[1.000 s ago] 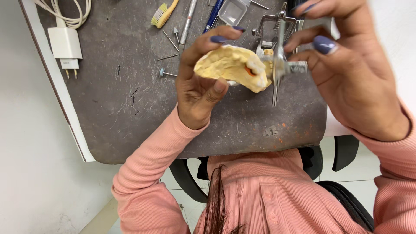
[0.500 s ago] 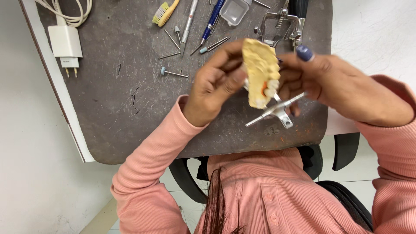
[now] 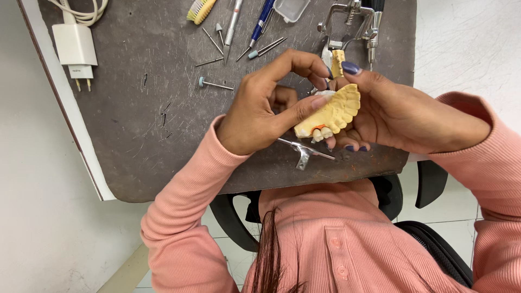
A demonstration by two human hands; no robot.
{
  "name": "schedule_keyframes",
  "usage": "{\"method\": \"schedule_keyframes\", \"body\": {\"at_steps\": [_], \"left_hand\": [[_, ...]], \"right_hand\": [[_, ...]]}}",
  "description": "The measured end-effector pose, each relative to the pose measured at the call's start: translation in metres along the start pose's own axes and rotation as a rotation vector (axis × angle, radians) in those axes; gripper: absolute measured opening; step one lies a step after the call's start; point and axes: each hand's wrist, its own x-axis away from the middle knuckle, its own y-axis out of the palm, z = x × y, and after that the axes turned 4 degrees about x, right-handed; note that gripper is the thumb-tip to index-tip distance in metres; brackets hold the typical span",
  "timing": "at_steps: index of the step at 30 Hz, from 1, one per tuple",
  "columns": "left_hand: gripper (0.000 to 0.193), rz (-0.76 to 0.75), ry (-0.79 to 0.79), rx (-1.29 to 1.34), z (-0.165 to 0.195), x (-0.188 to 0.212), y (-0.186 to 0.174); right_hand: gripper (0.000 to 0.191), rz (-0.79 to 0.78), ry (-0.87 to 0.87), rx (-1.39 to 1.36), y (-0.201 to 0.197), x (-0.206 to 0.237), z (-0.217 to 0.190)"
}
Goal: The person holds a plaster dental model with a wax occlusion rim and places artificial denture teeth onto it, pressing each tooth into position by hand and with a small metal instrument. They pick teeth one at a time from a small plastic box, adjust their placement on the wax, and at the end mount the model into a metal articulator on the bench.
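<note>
A yellow plaster dental cast [image 3: 334,114] with white teeth and a small orange patch is held between both hands over the dark table. My left hand [image 3: 266,106] pinches its left side with thumb and forefinger arched above it. My right hand [image 3: 404,111] cups the cast from the right and below, thumb on its top. A thin metal rod with a small clamp [image 3: 304,151] sticks out beneath the cast toward the table's near edge.
On the dark scratched table [image 3: 141,130] lie a white charger with cable [image 3: 73,46], a small brush [image 3: 201,10], several burs and hand tools [image 3: 228,32], a mounted bur [image 3: 214,84] and a metal articulator frame [image 3: 353,21]. A chair sits below.
The cast has turned from upright to lying with its teeth facing down toward me. Both hands shifted slightly lower and closed around it; the metal rod now points left beneath it.
</note>
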Motion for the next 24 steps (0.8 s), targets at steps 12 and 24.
{"method": "schedule_keyframes", "body": {"at_steps": [12,24], "left_hand": [[0.030,0.000,0.707,-0.695,0.055,0.010,-0.013],[0.056,0.105,0.647,-0.507,0.034,0.015,-0.017]], "right_hand": [[0.047,0.045,0.069,-0.169,-0.005,0.005,0.009],[0.069,-0.083,-0.127,-0.282,-0.012,0.025,0.018]]}}
